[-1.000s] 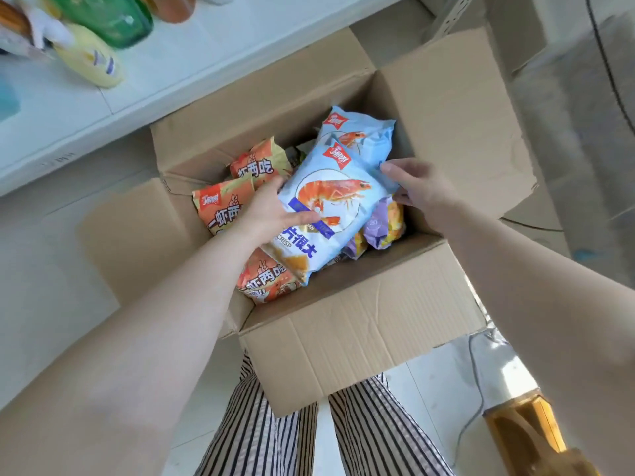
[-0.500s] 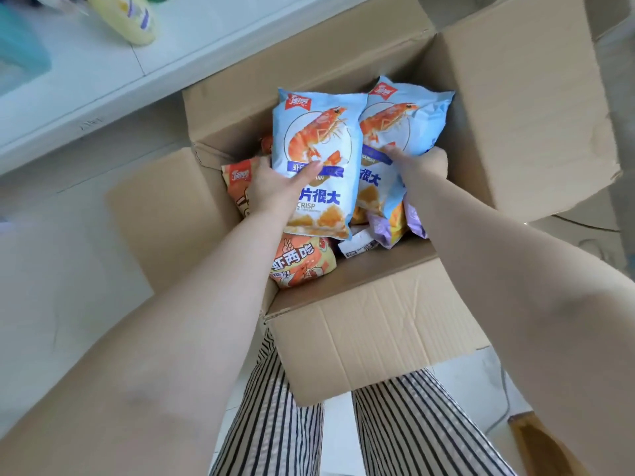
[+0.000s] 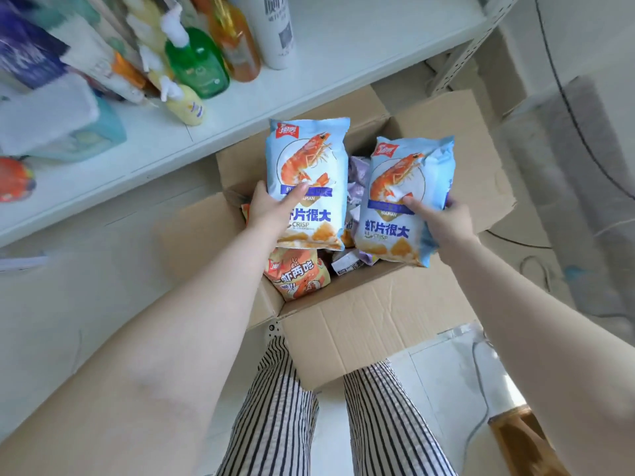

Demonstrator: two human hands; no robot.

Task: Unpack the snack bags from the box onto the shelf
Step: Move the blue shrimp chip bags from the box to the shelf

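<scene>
Two pale-blue foil snack bags printed with an orange prawn are held upright above the open brown cardboard box [image 3: 378,324]. The left blue prawn bag [image 3: 307,180] is gripped by the left hand [image 3: 271,204], whose thumb lies across the front of the bag low down while the fingers wrap behind its left edge; most of the bag stands above the grip. The right blue prawn bag [image 3: 405,197] is gripped by the right hand [image 3: 436,214], thumb pressed on the front near the middle, fingers curled round the right edge, so the bag sits to the left of that hand and tilts slightly. Both forearms reach forward and down, converging over the box.

Inside the box, below the left bag, lies an orange snack bag [image 3: 299,278], with purple-tinted packets [image 3: 357,173] showing between the two held bags. Beyond the box runs a white shelf [image 3: 326,63] carrying a green pump bottle [image 3: 197,63], an amber bottle [image 3: 237,46] and a white cylindrical bottle [image 3: 275,29]. Striped trousers [image 3: 275,424] show nearer than the box.
</scene>
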